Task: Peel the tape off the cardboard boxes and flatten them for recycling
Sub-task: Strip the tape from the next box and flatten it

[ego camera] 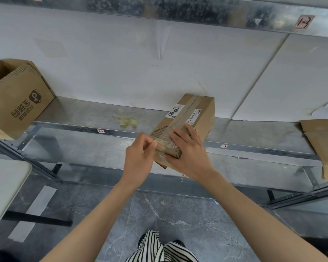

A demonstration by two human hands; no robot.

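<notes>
Left hand pinches tape — right hand grips box (label "0900").

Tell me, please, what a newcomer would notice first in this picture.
The eye goes first to the centre, where the right hand holds a small taped box at the front of the shelf, while the left hand pinches a strip of tape at its near end. Next come the open box at far left, a wad of peeled tape on the shelf, and flattened cardboard at far right.
</notes>
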